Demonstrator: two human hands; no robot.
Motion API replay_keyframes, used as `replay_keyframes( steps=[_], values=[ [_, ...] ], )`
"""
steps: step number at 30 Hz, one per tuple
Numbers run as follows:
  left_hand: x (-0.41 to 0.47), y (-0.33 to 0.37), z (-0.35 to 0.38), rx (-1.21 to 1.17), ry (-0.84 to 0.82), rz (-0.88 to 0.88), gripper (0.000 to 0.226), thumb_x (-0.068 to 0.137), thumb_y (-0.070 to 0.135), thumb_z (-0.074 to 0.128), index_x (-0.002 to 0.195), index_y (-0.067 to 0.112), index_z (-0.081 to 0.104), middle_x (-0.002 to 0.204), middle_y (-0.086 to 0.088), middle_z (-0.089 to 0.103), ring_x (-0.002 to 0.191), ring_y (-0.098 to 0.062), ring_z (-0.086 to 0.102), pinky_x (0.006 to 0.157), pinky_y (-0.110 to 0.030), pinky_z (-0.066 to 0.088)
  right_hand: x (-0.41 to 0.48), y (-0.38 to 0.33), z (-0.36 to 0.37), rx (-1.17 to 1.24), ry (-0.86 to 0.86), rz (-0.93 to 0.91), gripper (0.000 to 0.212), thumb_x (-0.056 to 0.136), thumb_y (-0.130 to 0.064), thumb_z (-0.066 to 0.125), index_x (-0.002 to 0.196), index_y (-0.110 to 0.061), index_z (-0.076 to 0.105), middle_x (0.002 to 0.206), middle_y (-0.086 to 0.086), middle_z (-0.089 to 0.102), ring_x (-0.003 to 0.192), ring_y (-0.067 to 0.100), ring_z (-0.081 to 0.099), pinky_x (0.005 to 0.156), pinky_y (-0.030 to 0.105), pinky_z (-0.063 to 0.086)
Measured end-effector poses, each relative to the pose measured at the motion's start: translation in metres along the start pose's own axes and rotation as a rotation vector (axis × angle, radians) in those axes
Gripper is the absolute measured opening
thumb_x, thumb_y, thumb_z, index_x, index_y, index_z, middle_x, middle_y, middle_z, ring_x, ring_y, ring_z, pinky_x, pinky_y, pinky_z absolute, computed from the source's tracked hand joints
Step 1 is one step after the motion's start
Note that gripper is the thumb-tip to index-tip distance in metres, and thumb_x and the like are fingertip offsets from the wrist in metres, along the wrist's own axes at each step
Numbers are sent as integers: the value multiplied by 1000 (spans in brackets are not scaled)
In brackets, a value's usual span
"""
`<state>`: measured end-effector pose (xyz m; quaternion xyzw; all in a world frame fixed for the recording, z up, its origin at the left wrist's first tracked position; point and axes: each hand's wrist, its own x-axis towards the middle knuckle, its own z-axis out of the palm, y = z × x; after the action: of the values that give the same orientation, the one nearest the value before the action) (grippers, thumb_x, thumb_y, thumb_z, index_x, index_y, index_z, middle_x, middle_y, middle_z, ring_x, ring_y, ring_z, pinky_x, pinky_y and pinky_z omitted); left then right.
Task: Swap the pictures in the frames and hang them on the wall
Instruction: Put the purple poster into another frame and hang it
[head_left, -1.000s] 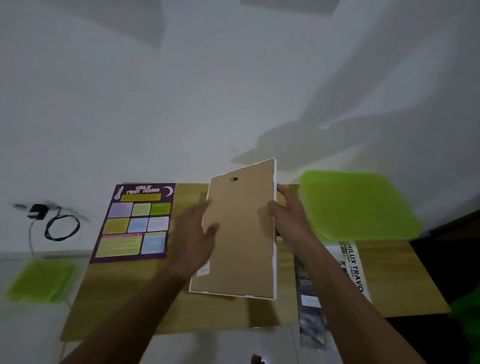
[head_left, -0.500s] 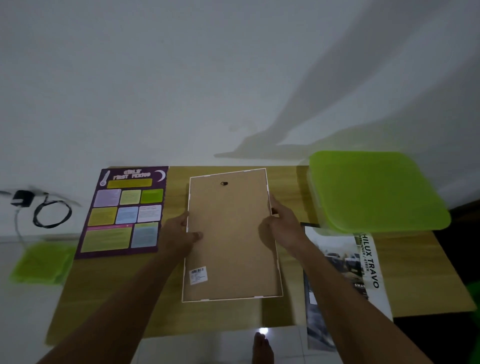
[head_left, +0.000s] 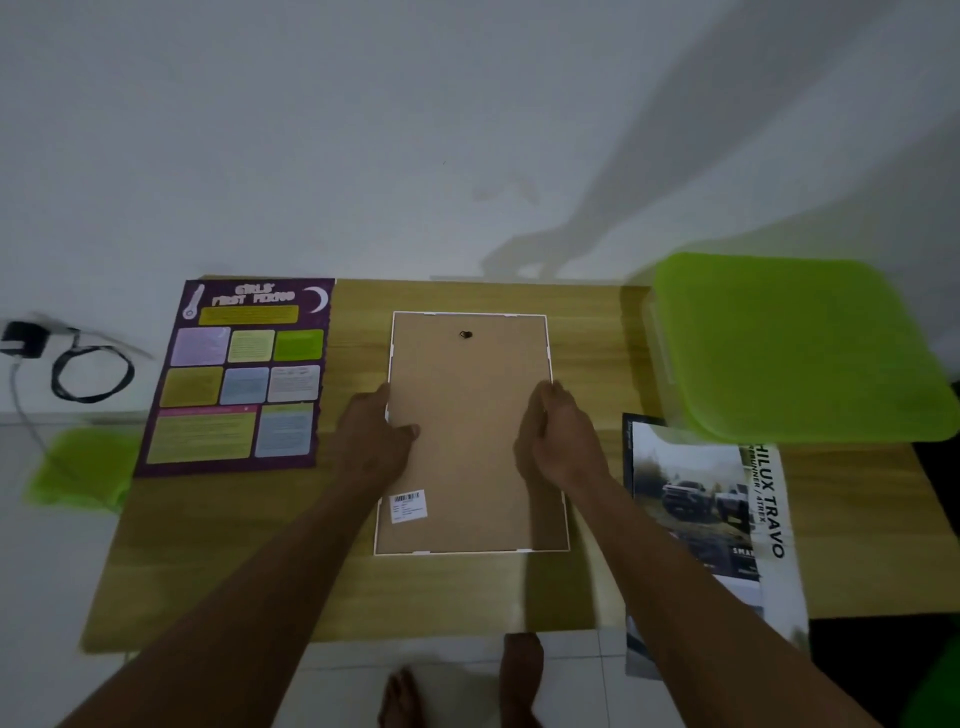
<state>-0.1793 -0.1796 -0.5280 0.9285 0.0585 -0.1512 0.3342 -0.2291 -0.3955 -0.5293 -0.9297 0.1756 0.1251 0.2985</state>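
Two bare feet (head_left: 522, 670) are standing on the pale tiled floor (head_left: 571, 649) nearer the camera than the picture frame (head_left: 470, 457), which is lying face down in the middle of a wooden counter (head_left: 467, 592). Its brown backing is showing inside a thin white rim.

Both forearms are reaching forward to the frame. The left hand (head_left: 371, 441) is holding the frame's left edge about halfway up, with the thumb lying on the backing and the fingers (head_left: 382, 395) curling at the rim. The right hand (head_left: 563, 436) is holding the opposite edge, its fingers (head_left: 550, 395) bending closely over the rim. A white barcode sticker (head_left: 409, 505) is sitting near the frame's lower left corner.

Right of the frame, a truck poster (head_left: 696, 499) is lying flat, its near end hanging past the counter's edge. Left of the frame and well apart from it, a purple poster (head_left: 244, 374) with coloured panels is lying flat.

A small dark hook (head_left: 466, 335) is showing near the frame's far edge. Beyond the frame to the right, a lime-green lidded container (head_left: 795, 348) is overlapping the truck poster's far corner.

Far left of the frame, off the counter, a blurred green object (head_left: 78, 467) is lying on the floor. A black charger (head_left: 21, 338) with a looped cable is showing against the white wall (head_left: 363, 130), which is carrying the arms' shadows behind the frame.
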Motion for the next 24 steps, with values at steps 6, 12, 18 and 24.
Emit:
replay_keyframes(
  steps=[6,12,18,24],
  values=[
    [2,-5,2,31,12,44,51,83,29,72,129,14,55,122,-11,58,112,-27,52,83,-28,34,-1,4,7,-89,-40,-98,58,100,-8,38,155,-3,20,165,11,8,151,29,14,122,43,21],
    [-13,-17,-3,78,16,188,45,88,26,68,128,9,56,124,-12,62,111,-28,56,87,-30,40,0,6,5,-121,-61,-108,59,100,-10,39,155,-2,20,164,15,11,152,30,13,123,40,19],
    [-34,-52,-6,179,-50,375,60,82,48,68,130,16,53,127,-4,58,110,-21,55,86,-31,48,13,-6,-3,-265,4,-176,57,91,-13,51,146,-3,35,148,17,36,135,34,35,112,48,33],
    [-46,-76,-1,311,-290,346,153,42,94,56,154,11,-8,160,2,-11,147,-16,-13,119,-36,0,59,-42,4,-277,61,-271,42,98,-28,50,133,-7,47,145,16,39,139,32,31,111,49,28]
  ],
)
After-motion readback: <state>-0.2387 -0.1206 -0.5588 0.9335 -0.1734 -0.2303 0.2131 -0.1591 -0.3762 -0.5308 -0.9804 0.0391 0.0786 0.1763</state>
